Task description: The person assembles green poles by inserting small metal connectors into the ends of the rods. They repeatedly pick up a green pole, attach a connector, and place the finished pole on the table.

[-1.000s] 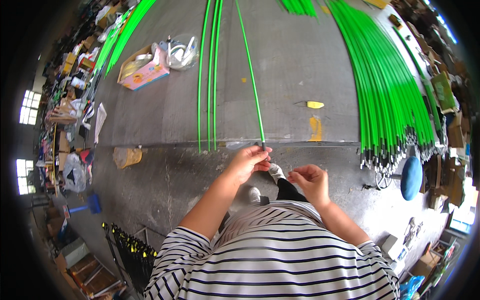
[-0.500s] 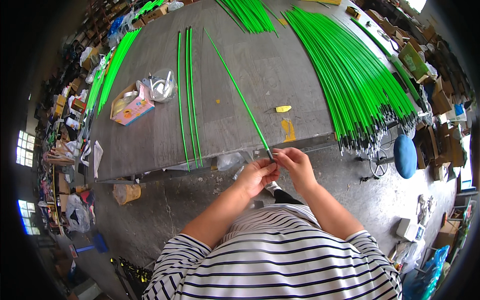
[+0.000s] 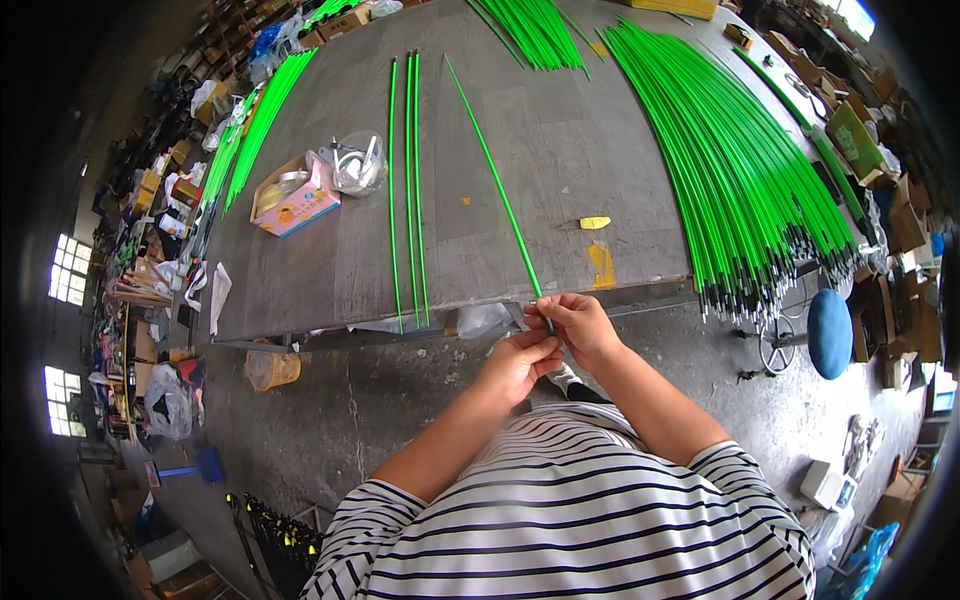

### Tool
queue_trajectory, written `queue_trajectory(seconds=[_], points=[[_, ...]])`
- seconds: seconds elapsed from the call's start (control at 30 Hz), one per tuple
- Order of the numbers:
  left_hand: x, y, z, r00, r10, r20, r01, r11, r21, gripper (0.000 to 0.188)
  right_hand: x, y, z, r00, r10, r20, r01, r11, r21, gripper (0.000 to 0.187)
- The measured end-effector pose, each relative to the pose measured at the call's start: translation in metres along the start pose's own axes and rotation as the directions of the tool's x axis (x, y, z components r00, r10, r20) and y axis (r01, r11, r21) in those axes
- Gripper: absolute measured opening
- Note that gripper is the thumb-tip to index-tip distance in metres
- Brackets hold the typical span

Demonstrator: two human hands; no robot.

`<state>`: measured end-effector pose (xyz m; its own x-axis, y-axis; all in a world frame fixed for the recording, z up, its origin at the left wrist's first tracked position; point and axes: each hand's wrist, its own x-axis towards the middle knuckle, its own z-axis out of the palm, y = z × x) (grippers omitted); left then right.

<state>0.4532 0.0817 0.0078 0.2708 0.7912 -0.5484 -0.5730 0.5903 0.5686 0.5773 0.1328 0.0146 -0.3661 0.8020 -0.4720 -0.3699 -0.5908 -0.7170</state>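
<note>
A slim green rod (image 3: 500,190) reaches from the tabletop down over the near edge into my two hands. My left hand (image 3: 518,364) is closed round its dark near end. Just above it, my right hand (image 3: 582,326) pinches the rod near where green meets dark. Fingers partly hide this end, and I cannot tell whether anything small is held there too. To the left, three similar rods (image 3: 394,200) lie lengthwise on the grey table (image 3: 470,260). A small yellow object (image 3: 595,223) lies right of the held rod.
A large fan of green rods (image 3: 740,180) covers the table's right side, dark ends overhanging. Another bundle (image 3: 535,35) lies at the back. Left stand a pink box (image 3: 297,208) and a clear plastic bag (image 3: 358,165). A blue stool (image 3: 830,334) stands at the right.
My right hand has shifted a little up the rod and now covers more of it. The left hand stays at the dark end. The whole view has swung slightly left.
</note>
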Motion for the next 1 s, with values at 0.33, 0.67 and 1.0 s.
queue_trajectory(seconds=[0.33,0.67,1.0], points=[[0.000,-0.006,-0.007,0.998,0.023,-0.052,-0.028,0.995,-0.098,0.013,0.003,0.005,0.009,1.000,0.021,-0.016,-0.019,0.987,0.159,0.018],[0.001,-0.013,-0.022,1.000,0.006,-0.021,-0.009,0.990,-0.137,0.015,0.009,0.017,0.009,0.993,0.113,0.014,-0.112,0.951,0.289,0.016],[-0.002,-0.013,-0.028,1.000,-0.016,-0.022,0.013,0.992,-0.124,0.008,0.017,0.028,0.007,0.982,0.189,-0.002,-0.178,0.926,0.333,0.016]])
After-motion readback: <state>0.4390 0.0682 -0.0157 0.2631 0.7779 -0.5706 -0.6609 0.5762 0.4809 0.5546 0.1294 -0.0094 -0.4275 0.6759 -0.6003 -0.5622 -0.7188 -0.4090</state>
